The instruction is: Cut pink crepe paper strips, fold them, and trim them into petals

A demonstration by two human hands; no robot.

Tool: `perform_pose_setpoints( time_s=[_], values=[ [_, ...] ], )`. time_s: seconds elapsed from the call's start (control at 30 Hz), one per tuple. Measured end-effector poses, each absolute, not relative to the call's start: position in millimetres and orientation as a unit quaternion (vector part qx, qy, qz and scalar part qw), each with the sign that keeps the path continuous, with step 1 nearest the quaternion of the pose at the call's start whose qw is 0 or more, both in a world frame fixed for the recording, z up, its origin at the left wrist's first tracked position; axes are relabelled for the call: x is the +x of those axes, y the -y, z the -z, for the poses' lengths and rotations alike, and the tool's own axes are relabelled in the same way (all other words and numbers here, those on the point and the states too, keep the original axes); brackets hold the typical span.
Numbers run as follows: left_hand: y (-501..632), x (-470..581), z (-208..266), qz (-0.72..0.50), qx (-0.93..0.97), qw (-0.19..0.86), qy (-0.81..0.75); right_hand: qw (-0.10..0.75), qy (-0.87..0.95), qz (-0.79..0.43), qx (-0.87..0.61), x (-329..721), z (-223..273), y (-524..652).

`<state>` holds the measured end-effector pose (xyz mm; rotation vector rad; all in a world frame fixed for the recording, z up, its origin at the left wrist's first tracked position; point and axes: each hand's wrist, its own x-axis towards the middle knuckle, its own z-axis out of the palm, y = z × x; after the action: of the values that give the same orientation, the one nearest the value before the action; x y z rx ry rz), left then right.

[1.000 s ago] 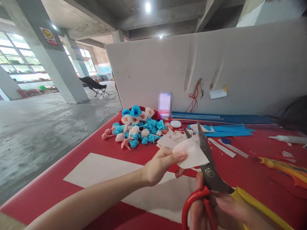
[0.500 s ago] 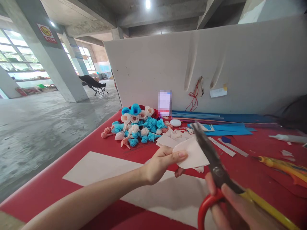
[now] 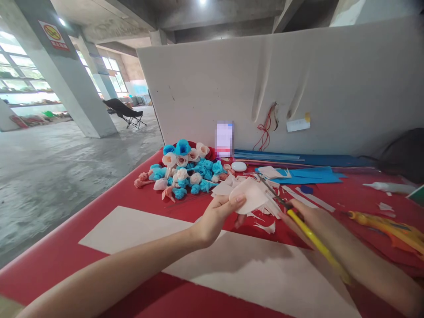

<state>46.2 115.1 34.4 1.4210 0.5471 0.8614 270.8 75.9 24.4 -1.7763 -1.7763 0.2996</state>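
My left hand point(image 3: 214, 216) pinches a rounded cream paper piece point(image 3: 253, 194) between thumb and fingers, above the red table. My right hand point(image 3: 309, 216) is wrapped round a pair of scissors with a yellow handle point(image 3: 309, 236), blurred by motion. The scissor blades lie along the right edge of the paper piece; whether they touch it I cannot tell. Below both hands a long cream paper strip point(image 3: 265, 274) lies across the table. Small paper scraps point(image 3: 266, 227) are scattered just under the held piece.
A heap of blue, white and pink paper flowers point(image 3: 195, 172) sits behind my left hand. Blue paper point(image 3: 308, 175), a white oval object point(image 3: 239, 166) and a phone-like screen point(image 3: 224, 140) are at the back. A yellow glue gun point(image 3: 384, 225) and a white tube point(image 3: 391, 187) lie right.
The scissors have turned and moved from in front of the paper to its right edge, with my right hand farther forward. More scraps show beneath the held piece. The view has shifted slightly.
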Motion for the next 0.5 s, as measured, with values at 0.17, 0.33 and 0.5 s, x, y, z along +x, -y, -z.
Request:
perform_pose_setpoints(
  time_s=[0.17,0.33,0.5],
  values=[
    [-113,49,-34,-0.375,0.633,0.620,-0.272,0.227,0.694,-0.072,-0.680,268,-7,-81],
    [-105,51,-38,-0.361,0.650,0.601,-0.295,0.277,0.701,-0.042,-0.656,265,-14,-84],
    [-92,53,-43,-0.343,0.685,0.567,-0.302,0.378,0.685,-0.309,-0.541,239,-45,-61]
  ],
)
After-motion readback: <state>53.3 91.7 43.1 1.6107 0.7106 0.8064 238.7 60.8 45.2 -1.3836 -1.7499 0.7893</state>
